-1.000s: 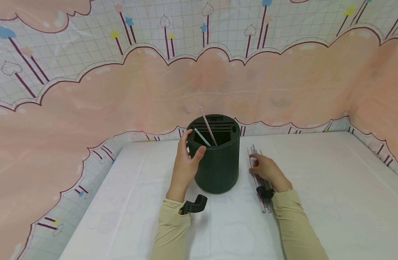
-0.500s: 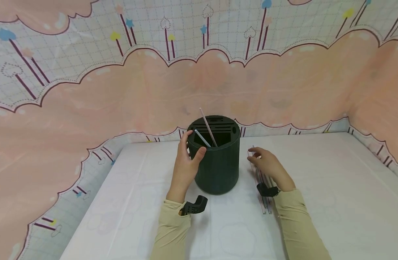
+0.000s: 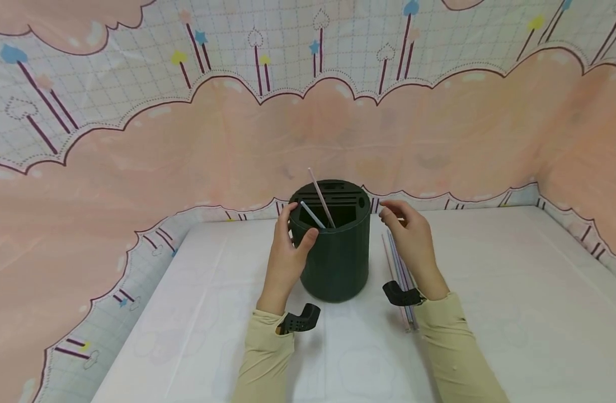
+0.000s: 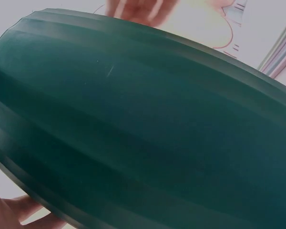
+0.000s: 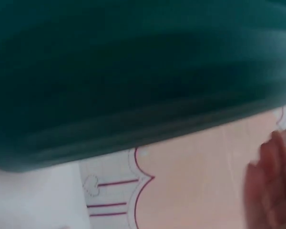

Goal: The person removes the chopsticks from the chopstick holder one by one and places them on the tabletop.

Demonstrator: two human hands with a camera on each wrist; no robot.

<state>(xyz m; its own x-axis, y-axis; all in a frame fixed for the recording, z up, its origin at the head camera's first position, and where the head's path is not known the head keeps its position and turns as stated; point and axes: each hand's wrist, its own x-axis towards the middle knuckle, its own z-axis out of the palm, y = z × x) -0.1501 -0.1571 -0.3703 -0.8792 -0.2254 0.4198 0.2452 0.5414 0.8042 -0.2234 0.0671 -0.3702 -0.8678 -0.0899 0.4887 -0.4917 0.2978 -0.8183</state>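
A dark green round desk organizer [image 3: 335, 263] stands upright on the table, with slots and a square opening in its top. My left hand [image 3: 283, 260] grips its upper left side, thumb over the front rim. Inside the opening lean a pale pink stick [image 3: 321, 196] and a light blue stick [image 3: 313, 215]. My right hand [image 3: 410, 238] is raised just right of the organizer's rim, apart from it, fingers loosely bent, with nothing visible between them. Below it lie several thin pastel sticks [image 3: 399, 280], partly hidden by the hand and wrist. In the right wrist view, the right hand [image 5: 274, 179] is blurred.
A white cloth covers the table [image 3: 212, 336]. Behind it rises a peach and white patterned backdrop [image 3: 267, 145], which also closes off the right side. A black wrist camera [image 3: 300, 318] sits on the left wrist, another wrist camera [image 3: 402, 294] on the right.
My right hand has moved up and away from the sticks on the table, to the level of the organizer's rim. The left hand and the organizer have stayed in place.
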